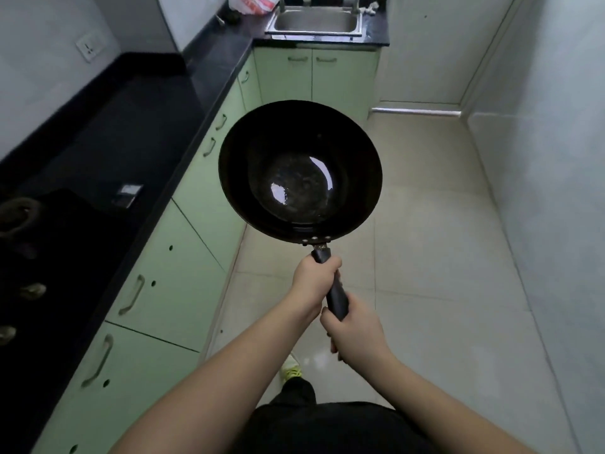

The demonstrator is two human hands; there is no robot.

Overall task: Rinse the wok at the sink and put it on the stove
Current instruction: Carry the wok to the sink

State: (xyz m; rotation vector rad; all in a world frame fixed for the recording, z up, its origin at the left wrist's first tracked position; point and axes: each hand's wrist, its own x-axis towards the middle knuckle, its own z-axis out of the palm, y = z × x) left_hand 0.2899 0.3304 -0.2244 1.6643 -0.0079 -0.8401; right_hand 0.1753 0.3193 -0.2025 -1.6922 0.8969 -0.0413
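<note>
We carry the round black metal wok (pixel 299 168) level over the floor, left hand (pixel 314 278) and right hand (pixel 355 329) fingers wrapped around its handle for balance, steel sink (pixel 316 22) well ahead.

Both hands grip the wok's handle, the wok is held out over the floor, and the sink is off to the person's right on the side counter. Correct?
Not quite. The head view shows the sink straight ahead at the far end of the kitchen, not on the right. The rest holds: left hand and right hand grip the handle, and the wok is over the floor.
</note>
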